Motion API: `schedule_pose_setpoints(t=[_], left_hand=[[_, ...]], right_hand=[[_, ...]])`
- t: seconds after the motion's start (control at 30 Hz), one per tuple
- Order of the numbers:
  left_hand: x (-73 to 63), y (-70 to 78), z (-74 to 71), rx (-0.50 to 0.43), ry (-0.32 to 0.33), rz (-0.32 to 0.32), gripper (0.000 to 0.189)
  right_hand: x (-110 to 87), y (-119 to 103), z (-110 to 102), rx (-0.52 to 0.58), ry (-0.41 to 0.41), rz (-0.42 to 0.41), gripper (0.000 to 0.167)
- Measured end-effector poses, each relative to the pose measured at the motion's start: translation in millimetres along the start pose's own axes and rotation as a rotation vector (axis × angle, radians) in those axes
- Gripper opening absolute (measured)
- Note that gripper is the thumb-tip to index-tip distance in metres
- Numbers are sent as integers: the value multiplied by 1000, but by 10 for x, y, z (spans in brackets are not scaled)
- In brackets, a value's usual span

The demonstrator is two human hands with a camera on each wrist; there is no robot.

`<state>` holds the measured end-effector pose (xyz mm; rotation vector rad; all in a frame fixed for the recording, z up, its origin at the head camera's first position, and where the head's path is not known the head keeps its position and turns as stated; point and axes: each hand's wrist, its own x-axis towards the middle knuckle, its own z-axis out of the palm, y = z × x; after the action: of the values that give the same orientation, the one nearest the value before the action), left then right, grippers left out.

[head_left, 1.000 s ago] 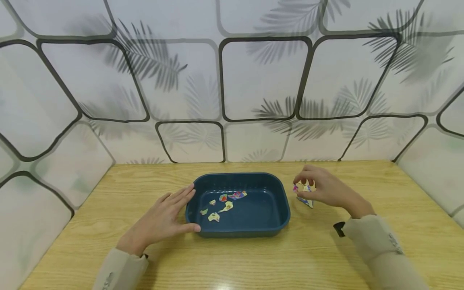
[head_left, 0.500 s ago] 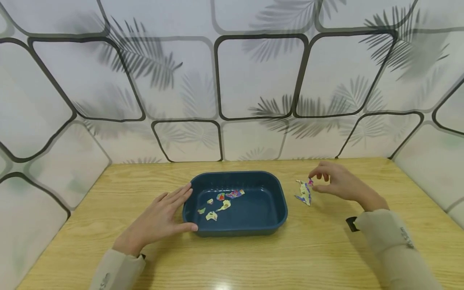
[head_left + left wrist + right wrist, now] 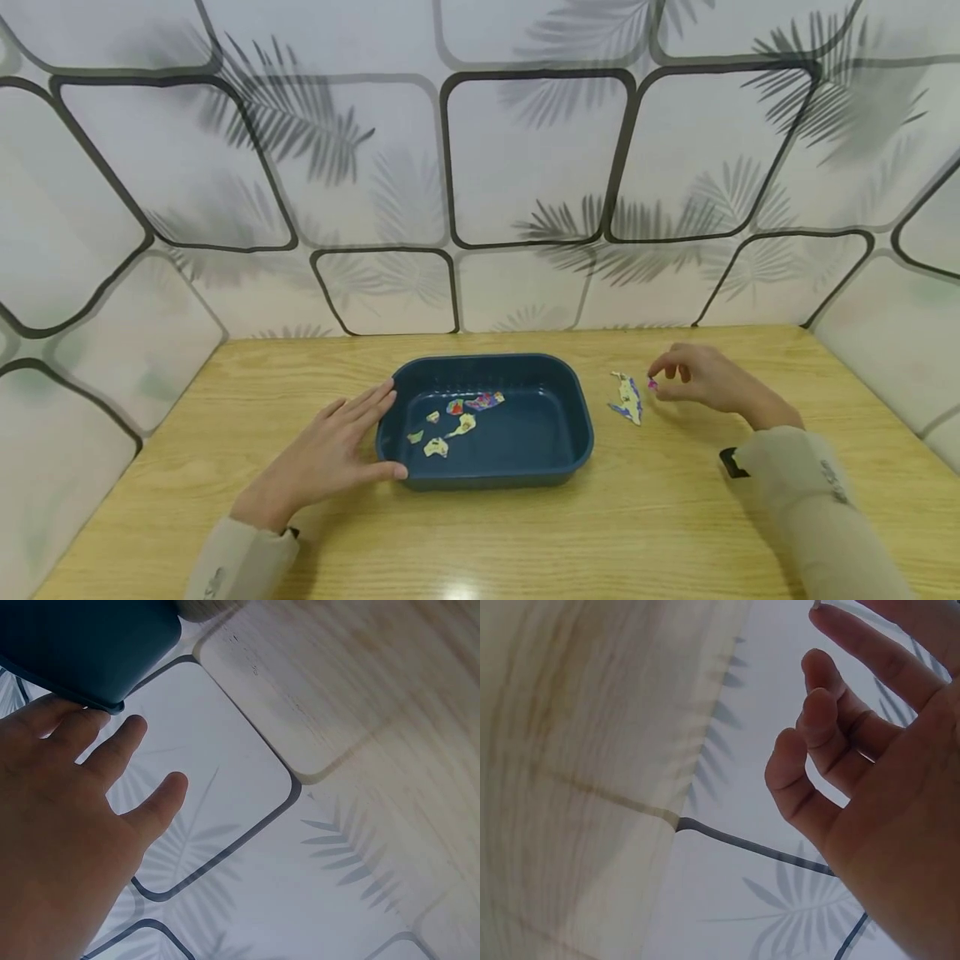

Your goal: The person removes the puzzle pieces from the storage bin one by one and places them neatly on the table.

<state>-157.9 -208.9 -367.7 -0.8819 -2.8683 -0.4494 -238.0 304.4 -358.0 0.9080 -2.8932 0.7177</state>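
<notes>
My left hand [image 3: 327, 456] rests on the left end of the dark blue basin [image 3: 487, 482], fingers stretched along its rim and thumb at the front left corner. The left wrist view has the fingertips right at the edge of the basin [image 3: 90, 645]. Inside lie several colourful torn paper scraps, among them a red one [image 3: 455, 407] and a cream one [image 3: 437, 447]. To the right of the basin, my right hand [image 3: 701, 381] pinches a small pink scrap [image 3: 652, 384] between thumb and index finger. Just left of it, a larger cream-and-blue paper scrap [image 3: 627, 399] lies on the table.
The wood-grain table [image 3: 525, 542] extends on all sides of the basin. Behind it stands a pale wall covering [image 3: 536, 167] with dark outlines and leaf prints, which also closes off both sides.
My right hand has moved right with the pink scrap, away from the larger cream-and-blue scrap, which is now uncovered. My left hand has stayed on the basin.
</notes>
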Motion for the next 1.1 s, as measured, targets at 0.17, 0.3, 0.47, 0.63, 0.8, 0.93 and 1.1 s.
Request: schedule_pose_setpoints(t=[0.17,0.3,0.47,0.63,0.8,0.93,1.1], left_hand=[[-22,-4,-9,0,-4,-7,100],[-46,-13,-24,1,-8,-11,101],[-29,-7,-17,-6,-5,-7,101],[4,2,-2,3,14,7,101],[10,1,-11,5,14,9,101],[-3,-1,-16,1,6,2,101],[-1,9,-11,-5,1,-7,100]], right_hand=[[13,44,73,37,-33,23,20],[29,58,109,40,-48,36,19],[12,73,90,39,-63,52,18],[4,116,85,25,-86,84,19],[26,155,125,10,-88,82,18],[34,147,131,-1,-80,76,21],[16,103,61,8,-85,119,30]])
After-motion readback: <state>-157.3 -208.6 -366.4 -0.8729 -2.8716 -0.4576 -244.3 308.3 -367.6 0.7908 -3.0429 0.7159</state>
